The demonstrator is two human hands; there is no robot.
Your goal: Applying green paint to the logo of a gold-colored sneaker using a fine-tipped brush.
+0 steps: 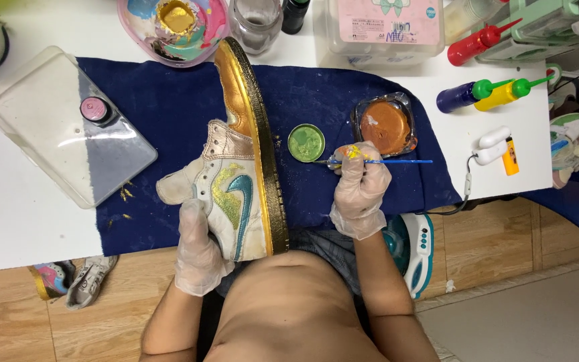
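My left hand [198, 249], in a clear glove, holds a sneaker [239, 161] by its heel. The shoe lies on its side over a dark blue cloth [169, 107]; it has a gold toe and sole edge, a white side with green-gold paint and a teal swoosh shape. My right hand [360, 188], also gloved, grips a thin blue paintbrush [387, 161] with its tip pointing left toward a small round pot of green glitter paint [306, 142]. A dish of copper paint [385, 125] sits just beyond the brush.
A clear plastic lid [61, 127] with a small pink jar [96, 109] lies at left. A paint-smeared palette bowl [174, 27], a glass jar [254, 23], a plastic box [387, 30] and squeeze bottles [484, 94] line the white table's back. Shoes lie on the wooden floor [490, 241].
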